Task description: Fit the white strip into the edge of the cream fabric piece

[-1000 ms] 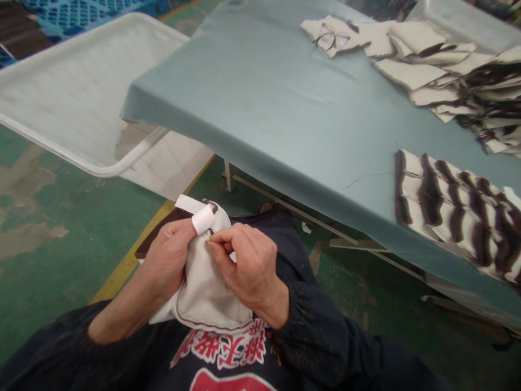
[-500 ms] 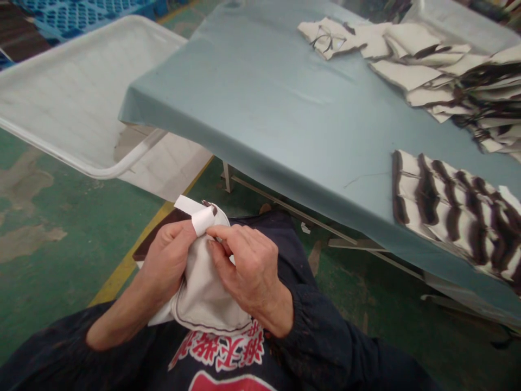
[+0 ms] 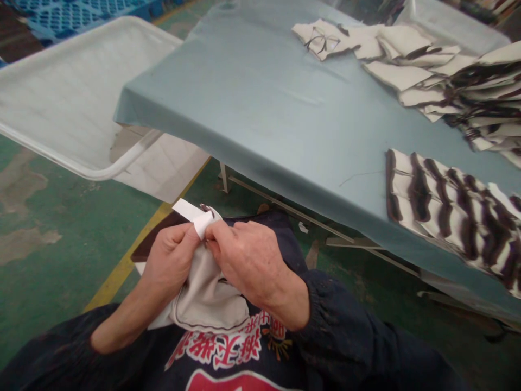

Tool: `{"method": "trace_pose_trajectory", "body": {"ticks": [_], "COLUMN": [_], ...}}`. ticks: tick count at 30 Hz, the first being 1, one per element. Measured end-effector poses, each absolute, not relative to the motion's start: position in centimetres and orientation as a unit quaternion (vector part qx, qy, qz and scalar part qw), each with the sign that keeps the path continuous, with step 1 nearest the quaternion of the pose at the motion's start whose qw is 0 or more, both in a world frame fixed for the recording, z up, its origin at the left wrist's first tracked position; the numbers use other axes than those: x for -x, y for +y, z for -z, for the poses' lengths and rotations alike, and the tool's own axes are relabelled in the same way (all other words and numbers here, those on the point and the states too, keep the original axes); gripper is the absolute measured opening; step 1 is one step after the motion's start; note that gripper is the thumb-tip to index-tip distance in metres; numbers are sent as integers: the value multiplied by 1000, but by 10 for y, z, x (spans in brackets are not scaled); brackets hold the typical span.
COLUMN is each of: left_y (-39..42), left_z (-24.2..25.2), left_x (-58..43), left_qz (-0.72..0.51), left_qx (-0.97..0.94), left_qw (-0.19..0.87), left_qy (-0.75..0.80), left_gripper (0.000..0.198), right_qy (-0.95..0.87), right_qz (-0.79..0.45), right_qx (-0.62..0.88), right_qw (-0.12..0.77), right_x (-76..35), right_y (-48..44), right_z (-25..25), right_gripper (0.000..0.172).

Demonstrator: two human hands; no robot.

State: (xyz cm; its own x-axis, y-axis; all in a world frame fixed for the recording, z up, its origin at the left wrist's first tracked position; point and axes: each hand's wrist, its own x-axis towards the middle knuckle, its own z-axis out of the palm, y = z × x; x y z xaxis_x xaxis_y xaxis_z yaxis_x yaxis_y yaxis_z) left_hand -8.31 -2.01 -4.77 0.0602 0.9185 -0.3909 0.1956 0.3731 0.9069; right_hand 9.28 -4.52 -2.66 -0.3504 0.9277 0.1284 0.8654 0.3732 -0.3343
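Note:
Over my lap, a cream fabric piece (image 3: 205,301) with a dark stitched edge hangs from both hands. My left hand (image 3: 173,258) is closed, pinching its upper end together with a white strip (image 3: 185,210) that sticks out to the upper left. Close beside it, my right hand (image 3: 248,258) is closed with thumb and forefinger on the fabric at the strip's lower end. A small dark bit shows at the fabric's top, just above the fingers. What lies between the right fingertips is partly hidden.
A table with a blue-grey cover (image 3: 244,108) stands ahead. On it lie a row of cream and dark-brown pieces (image 3: 439,201), a loose heap of similar pieces (image 3: 407,76) and eyeglasses (image 3: 322,39). A white plastic bin (image 3: 93,174) stands left, blue pallets (image 3: 81,16) behind.
My right hand has turned with its back more upward and its fingers have closed in against the left fingertips. The fabric's lower part has bunched slightly. The left hand keeps its pinch.

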Motion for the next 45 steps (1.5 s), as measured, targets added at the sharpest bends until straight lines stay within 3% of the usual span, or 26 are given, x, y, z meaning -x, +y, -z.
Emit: {"method": "trace_pose_trajectory", "body": {"ticks": [4, 9, 15, 26, 32, 39, 45], "left_y": [-26, -26, -26, -22, -21, -24, -34], "left_z": [55, 46, 39, 30, 27, 27, 37], "left_x": [77, 69, 71, 75, 69, 67, 62], "left_qz": [-328, -336, -331, -319, -317, -323, -319], "left_qx": [-451, -432, -425, -470, -482, -501, -465], "left_qw": [564, 580, 599, 569, 563, 533, 567], "left_qy": [610, 604, 592, 595, 591, 601, 600], "left_gripper": [52, 54, 55, 59, 62, 60, 57], "right_qy": [-813, -769, -723, -780, -794, -818, -809], "right_qz": [-78, -72, -82, -41, 25, 11, -14], "right_qx": [544, 521, 497, 514, 486, 503, 498], "right_qw": [190, 363, 473, 354, 364, 280, 310], "right_x": [-88, -92, -100, -103, -104, -104, -106], "right_y": [-57, -68, -67, -64, -65, -67, -71], "right_z": [51, 74, 72, 58, 57, 48, 64], "right_gripper": [15, 27, 26, 28, 30, 16, 27]}}
